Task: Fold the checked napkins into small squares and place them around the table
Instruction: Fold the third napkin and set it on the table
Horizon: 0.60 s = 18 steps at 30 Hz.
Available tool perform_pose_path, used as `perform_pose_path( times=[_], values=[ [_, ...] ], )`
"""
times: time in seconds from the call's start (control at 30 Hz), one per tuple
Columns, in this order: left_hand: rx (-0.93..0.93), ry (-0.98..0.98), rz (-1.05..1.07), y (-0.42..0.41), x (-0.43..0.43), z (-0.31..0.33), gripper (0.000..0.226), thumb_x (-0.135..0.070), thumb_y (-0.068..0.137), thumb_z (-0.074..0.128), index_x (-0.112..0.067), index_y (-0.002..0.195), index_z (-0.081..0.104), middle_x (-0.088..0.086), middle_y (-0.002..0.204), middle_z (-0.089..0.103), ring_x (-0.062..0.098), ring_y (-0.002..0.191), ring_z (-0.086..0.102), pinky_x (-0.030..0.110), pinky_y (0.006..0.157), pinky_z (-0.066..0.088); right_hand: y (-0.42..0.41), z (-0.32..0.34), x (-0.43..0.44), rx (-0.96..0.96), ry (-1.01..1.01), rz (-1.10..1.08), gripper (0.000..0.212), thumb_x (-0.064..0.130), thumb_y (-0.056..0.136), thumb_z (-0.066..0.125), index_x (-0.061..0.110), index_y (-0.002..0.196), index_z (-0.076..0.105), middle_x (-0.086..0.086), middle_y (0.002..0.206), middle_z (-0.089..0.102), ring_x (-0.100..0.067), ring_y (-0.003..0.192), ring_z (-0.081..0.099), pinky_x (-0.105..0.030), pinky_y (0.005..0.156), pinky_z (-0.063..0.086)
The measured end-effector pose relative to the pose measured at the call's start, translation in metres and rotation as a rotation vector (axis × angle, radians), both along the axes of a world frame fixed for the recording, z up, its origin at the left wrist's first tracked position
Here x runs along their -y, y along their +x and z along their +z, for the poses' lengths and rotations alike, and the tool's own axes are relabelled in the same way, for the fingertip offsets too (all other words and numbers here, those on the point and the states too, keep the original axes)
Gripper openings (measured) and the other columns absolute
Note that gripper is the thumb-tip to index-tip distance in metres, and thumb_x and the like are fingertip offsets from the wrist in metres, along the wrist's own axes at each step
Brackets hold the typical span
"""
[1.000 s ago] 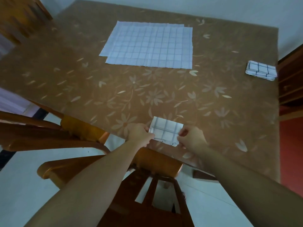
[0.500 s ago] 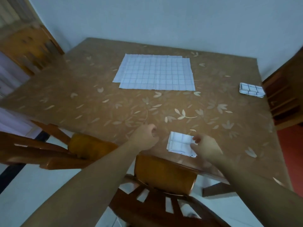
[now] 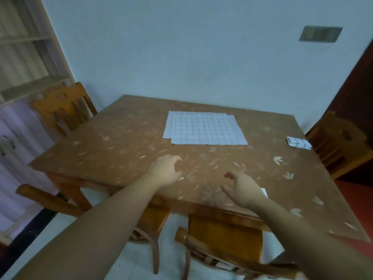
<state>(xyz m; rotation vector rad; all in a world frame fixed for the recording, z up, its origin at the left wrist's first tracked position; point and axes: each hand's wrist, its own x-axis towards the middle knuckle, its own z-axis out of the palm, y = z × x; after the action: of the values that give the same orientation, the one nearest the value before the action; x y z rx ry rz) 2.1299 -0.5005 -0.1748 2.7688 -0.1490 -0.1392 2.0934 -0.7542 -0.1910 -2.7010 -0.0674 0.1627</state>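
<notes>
Two flat checked napkins (image 3: 204,129) lie overlapped at the far middle of the brown flowered table (image 3: 113,150). A folded checked square (image 3: 299,142) rests at the right edge. Another folded square (image 3: 264,192) lies near the front edge, almost hidden behind my right wrist, with only a white corner showing. My left hand (image 3: 166,170) hovers over the table with curled, empty fingers. My right hand (image 3: 243,188) is also empty, fingers apart, just left of that hidden square.
A wooden chair (image 3: 62,108) stands at the table's left side, another (image 3: 339,142) at the right, and one (image 3: 224,229) is tucked under the front edge below my arms. A pale wall stands behind the table.
Both hands have let go of the small folded napkin, which now lies at the front edge. The hands lifted and moved forward over the table, and the view tilted up.
</notes>
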Motion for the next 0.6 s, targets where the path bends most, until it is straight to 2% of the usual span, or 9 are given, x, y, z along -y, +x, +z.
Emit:
perform_pose_path(
  times=[0.13,0.3,0.43,0.6],
  values=[
    [0.041,0.061,0.030,-0.035,-0.033,0.013,0.052,-0.046,0.090,0.057,-0.032,0.138,0.046,-0.002,0.146,0.045,0.025,0.134,0.042,0.042,0.108,0.038,-0.023,0.009,-0.043,0.054,0.029,0.044,0.050,0.046,0.091,0.057,0.021,0.134,0.052,-0.003,0.136,0.055,-0.024,0.121,0.054,-0.039,0.099,0.046],
    [0.031,0.147,-0.015,-0.041,-0.071,0.022,0.056,-0.054,0.091,0.052,-0.033,0.141,0.042,-0.002,0.150,0.041,0.026,0.136,0.039,0.047,0.109,0.036,-0.045,0.008,-0.085,0.003,0.047,0.044,0.055,0.053,0.091,0.053,0.023,0.137,0.048,-0.002,0.139,0.051,-0.025,0.122,0.053,-0.040,0.101,0.045],
    [0.057,0.108,-0.047,-0.008,-0.100,0.018,0.056,-0.054,0.092,0.050,-0.033,0.143,0.040,-0.002,0.151,0.041,0.024,0.137,0.039,0.047,0.109,0.036,-0.012,0.009,-0.114,0.027,0.015,-0.009,0.059,0.057,0.092,0.048,0.023,0.140,0.045,-0.002,0.143,0.049,-0.025,0.124,0.052,-0.040,0.100,0.045],
    [0.030,0.085,-0.098,0.072,-0.147,-0.008,0.059,-0.056,0.094,0.046,-0.031,0.146,0.036,-0.003,0.154,0.036,0.023,0.141,0.033,0.048,0.111,0.032,0.061,-0.015,-0.170,0.013,-0.020,-0.085,0.062,0.058,0.094,0.044,0.025,0.145,0.040,-0.001,0.151,0.042,-0.024,0.130,0.049,-0.043,0.104,0.045]
  ],
)
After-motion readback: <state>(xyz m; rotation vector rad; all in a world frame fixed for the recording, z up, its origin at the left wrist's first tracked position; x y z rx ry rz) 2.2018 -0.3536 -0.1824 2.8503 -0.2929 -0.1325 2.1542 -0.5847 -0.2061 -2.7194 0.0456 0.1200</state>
